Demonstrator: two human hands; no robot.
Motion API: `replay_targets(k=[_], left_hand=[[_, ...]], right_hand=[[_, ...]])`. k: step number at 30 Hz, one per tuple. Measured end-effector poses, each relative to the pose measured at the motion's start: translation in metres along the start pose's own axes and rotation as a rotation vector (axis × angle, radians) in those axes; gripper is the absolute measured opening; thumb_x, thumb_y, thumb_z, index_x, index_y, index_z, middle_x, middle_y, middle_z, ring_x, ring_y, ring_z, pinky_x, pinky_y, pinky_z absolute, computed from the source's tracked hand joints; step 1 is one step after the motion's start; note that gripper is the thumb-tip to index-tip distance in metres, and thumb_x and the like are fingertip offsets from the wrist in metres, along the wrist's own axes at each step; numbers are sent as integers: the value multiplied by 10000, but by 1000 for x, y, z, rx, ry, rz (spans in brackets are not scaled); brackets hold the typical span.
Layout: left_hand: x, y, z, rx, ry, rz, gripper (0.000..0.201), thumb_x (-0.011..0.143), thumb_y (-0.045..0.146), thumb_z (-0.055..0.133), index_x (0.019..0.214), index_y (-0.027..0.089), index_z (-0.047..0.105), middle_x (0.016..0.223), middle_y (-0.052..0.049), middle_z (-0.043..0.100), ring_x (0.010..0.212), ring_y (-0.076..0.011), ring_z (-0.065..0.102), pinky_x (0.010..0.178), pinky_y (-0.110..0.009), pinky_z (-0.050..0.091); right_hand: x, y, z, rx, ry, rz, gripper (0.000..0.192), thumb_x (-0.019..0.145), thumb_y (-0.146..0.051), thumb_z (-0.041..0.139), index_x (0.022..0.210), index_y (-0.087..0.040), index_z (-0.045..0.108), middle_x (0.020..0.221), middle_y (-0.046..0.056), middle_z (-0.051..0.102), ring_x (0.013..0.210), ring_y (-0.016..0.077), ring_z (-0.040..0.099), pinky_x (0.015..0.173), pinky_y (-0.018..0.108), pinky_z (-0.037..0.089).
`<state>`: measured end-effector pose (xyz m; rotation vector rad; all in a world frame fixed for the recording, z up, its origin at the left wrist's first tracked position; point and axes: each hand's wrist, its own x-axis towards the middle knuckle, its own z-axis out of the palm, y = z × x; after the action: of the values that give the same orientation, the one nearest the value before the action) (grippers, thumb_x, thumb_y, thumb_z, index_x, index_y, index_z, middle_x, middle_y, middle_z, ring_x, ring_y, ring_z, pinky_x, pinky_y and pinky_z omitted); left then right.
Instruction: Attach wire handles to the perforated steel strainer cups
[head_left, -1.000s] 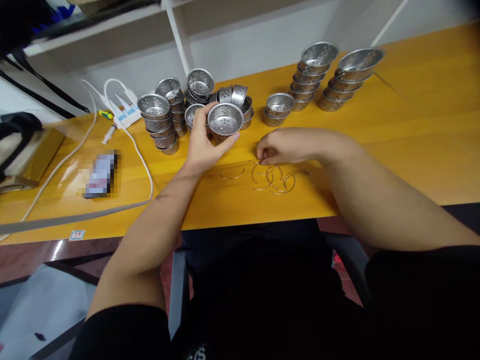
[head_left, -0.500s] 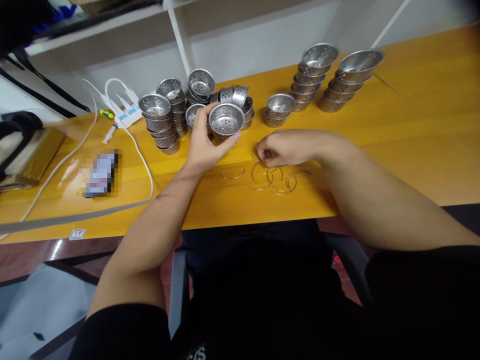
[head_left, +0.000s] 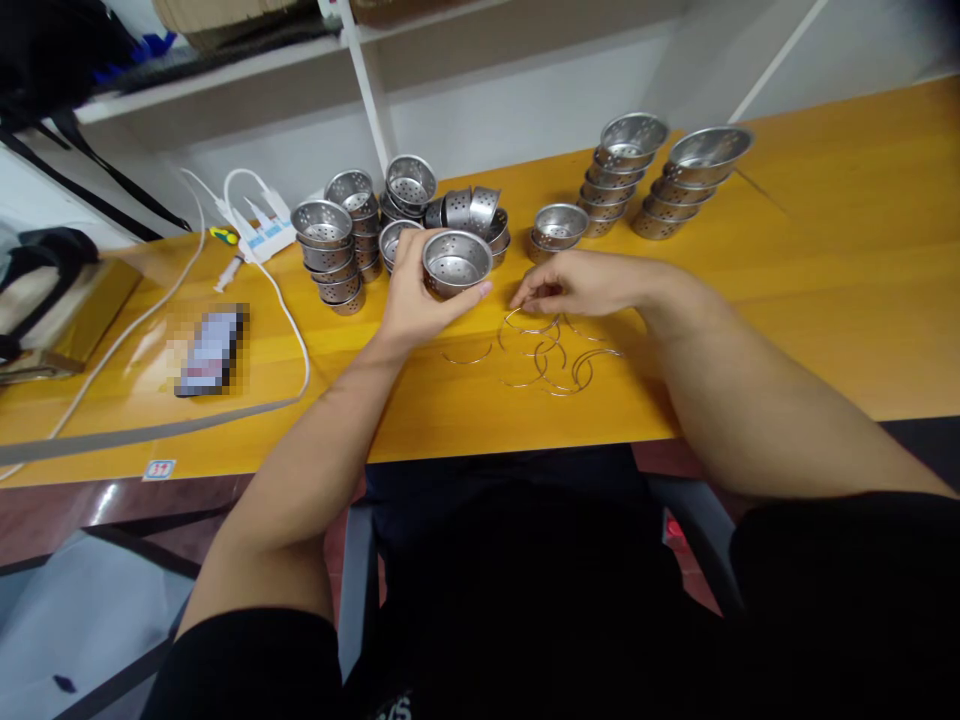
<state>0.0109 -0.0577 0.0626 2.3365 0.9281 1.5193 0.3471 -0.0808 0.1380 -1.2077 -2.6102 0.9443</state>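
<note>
The left hand (head_left: 411,295) holds a small metal cup with holes (head_left: 456,262) just above the yellow table (head_left: 825,290), thumb curled over the far rim and fingers cupped under the near side, so the open mouth faces up. The right hand (head_left: 581,284) rests beside it, its fingertips pinched together on a thin wire ring (head_left: 529,322) at the top of a loose scatter of wire rings (head_left: 559,362) that lie flat on the table in front of the person. One curved wire (head_left: 466,357) lies apart to the left of the scatter, below the cup. Behind the hands stand stacks of the same cups (head_left: 334,250), a single low stack (head_left: 557,226) in the middle, and two taller leaning stacks (head_left: 660,175) farther right. To the left, a white cable (head_left: 289,320) loops across the table past a blurred flat item (head_left: 210,350), and a white shelf frame (head_left: 367,80) rises behind the table.
</note>
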Motion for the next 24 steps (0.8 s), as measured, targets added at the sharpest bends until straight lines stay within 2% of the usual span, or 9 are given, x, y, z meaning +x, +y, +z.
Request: replay_targets(k=[3, 6, 10, 13, 15, 19, 21, 24], left_hand=[[0, 8, -1, -33, -28, 0, 874, 952, 867, 1080, 1562, 328, 760, 1476, -102, 751, 1517, -401, 783, 1433, -696, 637], [1, 20, -4, -96, -117, -4, 843, 949, 815, 1108, 1548, 322, 780, 1512, -119, 792, 1516, -399, 802, 1416, -682, 671], [1, 37, -8, -208, -308, 18, 964, 870, 775, 1177, 1624, 322, 783, 1810, -170, 749, 1711, -438, 753, 1461, -665, 669], [-1, 44, -9, -286, -419, -2, 1034, 882, 790, 1158, 1678, 263, 761, 1793, -206, 795, 1679, -430, 804, 1438, -629, 694], [-3, 47, -10, -331, -460, -46, 1038, 925, 805, 1117, 1697, 218, 747, 1711, -217, 851, 1572, -402, 873, 1369, -583, 738], [-4, 50, -11, -428, -462, -107, 1076, 923, 867, 1091, 1713, 219, 754, 1730, -215, 850, 1522, -386, 899, 1315, -547, 754], [-2, 51, -11, -468, -465, -138, 1110, 875, 888, 1117, 1698, 229, 771, 1743, -212, 846, 1533, -391, 893, 1331, -542, 741], [-1, 52, -9, -505, -471, -186, 1130, 819, 876, 1158, 1660, 214, 796, 1689, -213, 872, 1511, -399, 896, 1342, -534, 729]], right_hand=[[0, 2, 0, 18, 92, -58, 423, 1123, -635, 852, 1274, -260, 978, 1244, 128, 971, 1088, 351, 877, 1016, 519, 695], [-2, -4, 4, 156, 255, -99, 620, 1099, -841, 845, 1301, -264, 942, 1241, 161, 940, 1080, 370, 848, 1024, 562, 705], [0, -20, 10, 207, 496, -56, 967, 1077, -1131, 640, 1583, -343, 882, 1331, 186, 893, 1159, 433, 819, 1055, 642, 719], [2, -27, 13, 138, 535, 1, 1113, 1091, -1187, 438, 1773, -381, 792, 1393, 198, 882, 1218, 471, 810, 1070, 675, 724], [3, -25, 15, 99, 540, 34, 1098, 1109, -1170, 426, 1757, -365, 798, 1391, 201, 882, 1219, 473, 809, 1084, 678, 717], [7, -8, 19, 76, 615, 33, 902, 1155, -1092, 575, 1530, -323, 864, 1375, 192, 888, 1212, 444, 810, 1085, 649, 711], [13, 3, 23, 107, 686, -38, 821, 1158, -1078, 634, 1415, -332, 863, 1305, 174, 895, 1174, 412, 801, 1053, 615, 719], [26, 17, 31, 196, 826, -222, 754, 1155, -1079, 679, 1295, -356, 839, 1128, 128, 872, 1038, 361, 782, 947, 576, 733]])
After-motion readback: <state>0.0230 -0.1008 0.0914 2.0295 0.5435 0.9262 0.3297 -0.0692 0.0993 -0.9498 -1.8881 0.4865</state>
